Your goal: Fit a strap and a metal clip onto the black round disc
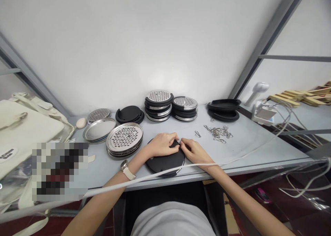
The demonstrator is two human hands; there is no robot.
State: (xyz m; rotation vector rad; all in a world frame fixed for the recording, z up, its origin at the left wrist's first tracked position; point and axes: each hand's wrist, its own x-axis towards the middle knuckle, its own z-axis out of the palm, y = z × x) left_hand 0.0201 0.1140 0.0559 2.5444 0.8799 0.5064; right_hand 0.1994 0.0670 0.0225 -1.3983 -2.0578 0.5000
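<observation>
A round black plastic disc (165, 163) with a thin shiny rim lies flat near the table's front edge. My left hand (163, 144) rests over its upper part, thumb and fingers pinched at a small metal piece (178, 141) by the disc's far right edge. From the right, my right hand (194, 152) pinches at the same small metal piece with its fingertips. Its exact shape is mostly hidden by the fingers. To the right of my hands lies a loose pile of bent wire clips (219, 132), with a single wire clip (197, 134) nearer.
Left of the disc stand stacked metal grater plates (124, 137) and plain metal discs (100, 129). Behind are grater stacks (159, 106), black lids (129, 114) and black bowls (223, 110). A white cable (232, 159) crosses in front. A cream bag (31, 125) sits left.
</observation>
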